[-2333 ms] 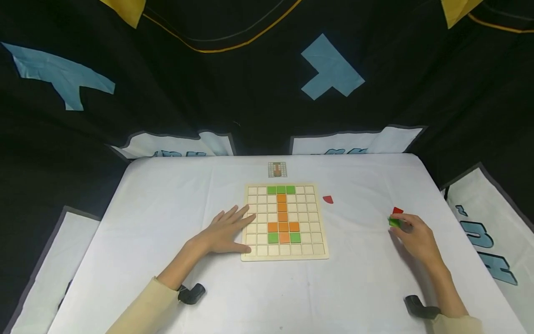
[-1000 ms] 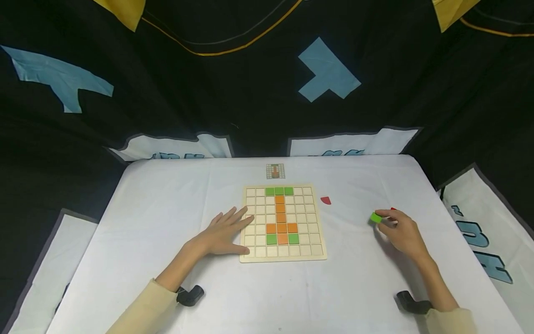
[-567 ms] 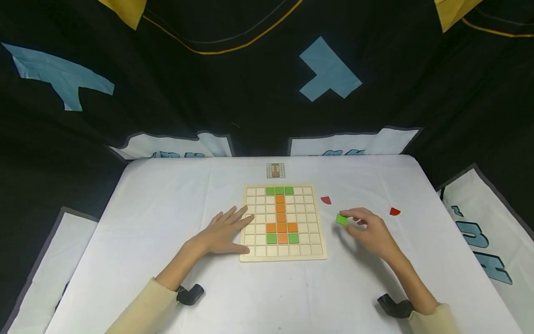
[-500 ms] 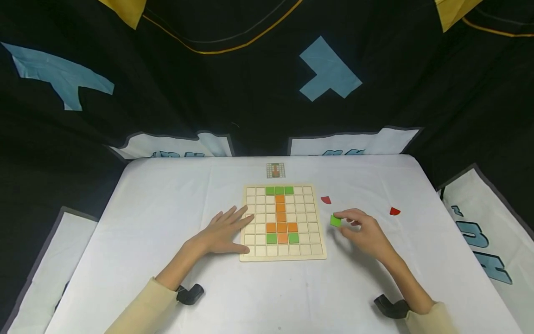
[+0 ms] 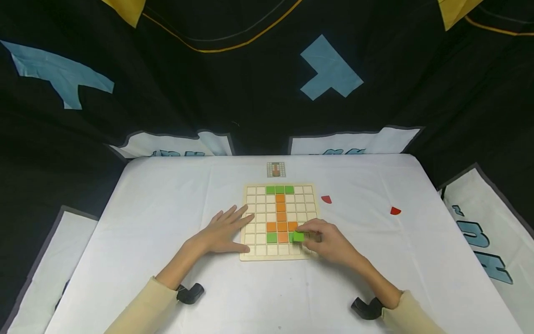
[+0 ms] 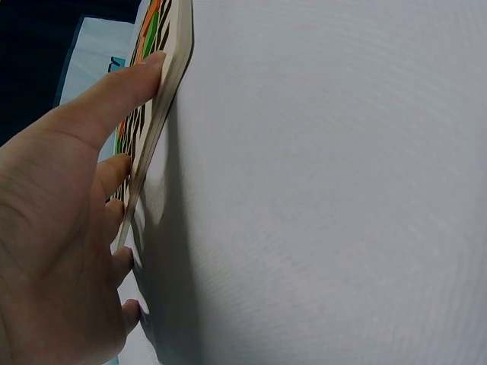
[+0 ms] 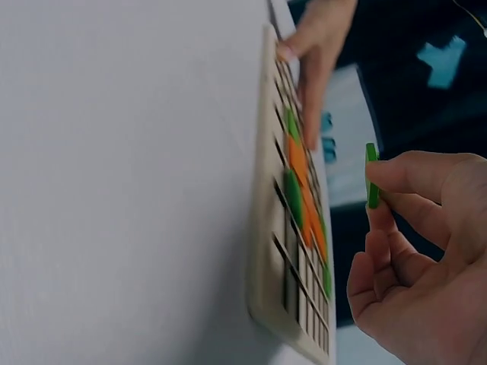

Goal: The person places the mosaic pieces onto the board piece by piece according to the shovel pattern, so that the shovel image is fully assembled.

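Observation:
A pale wooden grid board [image 5: 260, 255] lies on the white table, with orange tiles [image 5: 281, 206] in a column and green tiles [image 5: 280, 189] along its top row. My left hand [image 5: 221, 234] rests with fingers spread on the board's left edge; in the left wrist view its thumb lies over the rim. Between thumb and fingertips my right hand [image 5: 327, 239] pinches a green square tile [image 7: 372, 175]. The right wrist view shows that tile held above the board, and from the head it overlaps the green tile at the lower right of the pattern.
Two red quarter-round pieces lie to the right: one red piece [image 5: 326, 199] beside the board, another red piece [image 5: 395, 211] farther out. A small pattern card [image 5: 276, 170] sits behind the board. Dark cloth [image 5: 258, 102] hangs beyond the table.
My right hand has picked up the green tile at the far right and carried it left over the board, uncovering the farther red piece. The left hand has stayed on the board's edge.

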The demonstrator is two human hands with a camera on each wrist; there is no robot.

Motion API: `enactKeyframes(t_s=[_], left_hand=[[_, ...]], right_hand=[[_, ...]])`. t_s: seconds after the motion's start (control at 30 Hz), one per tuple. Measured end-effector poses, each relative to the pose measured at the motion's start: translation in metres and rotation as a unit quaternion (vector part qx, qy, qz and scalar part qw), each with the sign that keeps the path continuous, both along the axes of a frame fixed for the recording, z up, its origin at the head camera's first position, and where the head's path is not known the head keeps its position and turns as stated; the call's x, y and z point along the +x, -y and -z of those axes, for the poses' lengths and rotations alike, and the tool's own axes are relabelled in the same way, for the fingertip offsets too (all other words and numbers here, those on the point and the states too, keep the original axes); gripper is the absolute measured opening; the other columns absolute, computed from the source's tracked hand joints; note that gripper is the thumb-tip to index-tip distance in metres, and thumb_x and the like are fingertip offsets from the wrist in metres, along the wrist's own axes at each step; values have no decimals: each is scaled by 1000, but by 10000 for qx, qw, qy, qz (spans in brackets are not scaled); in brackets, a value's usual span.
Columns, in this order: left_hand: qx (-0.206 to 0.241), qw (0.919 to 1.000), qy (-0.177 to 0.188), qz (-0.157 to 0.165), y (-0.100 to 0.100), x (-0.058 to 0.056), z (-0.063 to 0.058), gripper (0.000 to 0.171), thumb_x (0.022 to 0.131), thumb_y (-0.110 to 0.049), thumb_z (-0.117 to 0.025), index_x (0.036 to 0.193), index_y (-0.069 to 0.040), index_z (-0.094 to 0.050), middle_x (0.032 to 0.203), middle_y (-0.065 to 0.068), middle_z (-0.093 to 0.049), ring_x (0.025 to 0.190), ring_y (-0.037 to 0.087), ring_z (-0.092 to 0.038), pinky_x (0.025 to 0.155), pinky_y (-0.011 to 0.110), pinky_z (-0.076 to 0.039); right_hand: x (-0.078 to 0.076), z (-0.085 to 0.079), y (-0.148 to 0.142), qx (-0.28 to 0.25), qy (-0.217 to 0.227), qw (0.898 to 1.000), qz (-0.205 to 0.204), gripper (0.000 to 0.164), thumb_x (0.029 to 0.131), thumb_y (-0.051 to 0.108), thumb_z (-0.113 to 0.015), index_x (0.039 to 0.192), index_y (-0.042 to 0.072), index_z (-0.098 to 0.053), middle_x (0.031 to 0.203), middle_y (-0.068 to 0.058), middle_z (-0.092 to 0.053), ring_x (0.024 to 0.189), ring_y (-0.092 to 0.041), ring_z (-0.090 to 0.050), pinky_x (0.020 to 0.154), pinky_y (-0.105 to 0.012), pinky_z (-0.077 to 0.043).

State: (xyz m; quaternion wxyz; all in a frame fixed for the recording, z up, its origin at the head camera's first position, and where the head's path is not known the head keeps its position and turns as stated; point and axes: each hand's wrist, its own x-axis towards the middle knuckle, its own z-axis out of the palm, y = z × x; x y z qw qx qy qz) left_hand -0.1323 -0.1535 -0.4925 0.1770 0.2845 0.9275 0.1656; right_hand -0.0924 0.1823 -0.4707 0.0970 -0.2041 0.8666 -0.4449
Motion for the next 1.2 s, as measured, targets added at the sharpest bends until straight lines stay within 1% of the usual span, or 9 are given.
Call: enactKeyframes(t_s=[0.1, 0.2, 0.27, 0.37, 0.53, 0.7, 0.83, 1.07, 1.2], left_hand=[[11, 10000, -7, 7, 0, 0, -1, 94, 85, -64, -66, 158, -16, -33, 166, 11, -13, 150, 39, -7, 116, 62, -7], [3, 10000, -11, 19, 0, 0, -1, 93, 85, -64, -66, 157, -16, -33, 166, 11, -13, 150, 39, -8, 116, 62, -7], [-28, 10000, -9, 24, 0, 0, -1, 93, 85, -64, -66, 158, -16, -33, 166, 11, -13, 150, 39, -8, 116, 62, -7], [-44, 10000, -15, 25, 0, 0, 1, 93, 85, -64, -66, 158, -17, -33, 166, 10, -13, 150, 39, -7, 117, 61, -7], [-17, 10000, -6, 31, 0, -1, 3, 93, 85, -65, -65, 158, -16, -32, 166, 9, -11, 150, 39, -7, 117, 61, -7], [-38, 10000, 4, 10, 0, -1, 3, 94, 85, -66, -65, 158, -17, -32, 166, 9, -11, 150, 38, -6, 117, 60, -7], [-70, 10000, -2, 16, 0, -2, 2, 94, 85, -65, -65, 158, -18, -31, 166, 9, -10, 150, 38, -6, 117, 60, -6], [-27, 10000, 37, 13, 0, 0, 0, 93, 85, -64, -66, 158, -17, -31, 166, 10, -11, 150, 38, -6, 117, 61, -6], [-5, 10000, 30, 29, 0, 0, 0, 93, 86, -63, -66, 158, -17, -32, 166, 10, -11, 150, 38, -6, 117, 61, -6]], right_hand=[[2, 5, 10, 106, 104, 9997, -206, 33, 85, 4, -74, 117, 12, -74, 117, 4, -67, 112, -21, -57, 96, -42, -48], [3, 9, 18, 211, 128, 9988, -414, 33, 85, 5, -73, 117, 12, -74, 113, 6, -67, 107, -20, -57, 94, -39, -47], [2, 12, 22, 293, 59, 9981, -542, 32, 85, 5, -71, 116, 12, -75, 111, 7, -68, 104, -17, -56, 91, -37, -47], [2, 16, 26, 409, -117, 9966, -705, 32, 85, 3, -69, 116, 9, -74, 112, 4, -69, 101, -17, -56, 87, -35, -47], [3, 21, 30, 704, -374, 9932, -843, 31, 85, 0, -70, 114, 8, -75, 112, 2, -70, 103, -18, -58, 88, -38, -48], [4, 23, 32, 889, -582, 9908, -838, 31, 84, -1, -70, 112, 8, -75, 111, 1, -69, 107, -20, -58, 93, -42, -47], [4, 24, 32, 941, -523, 9914, -740, 30, 84, 1, -70, 112, 11, -75, 112, 2, -69, 108, -19, -57, 93, -40, -47], [4, 24, 33, 950, -483, 9909, -826, 30, 85, 5, -71, 113, 12, -75, 112, 5, -67, 101, -16, -55, 87, -36, -46], [4, 24, 33, 987, -522, 9902, -839, 29, 85, 6, -72, 113, 13, -75, 110, 6, -67, 102, -16, -55, 89, -37, -46]])
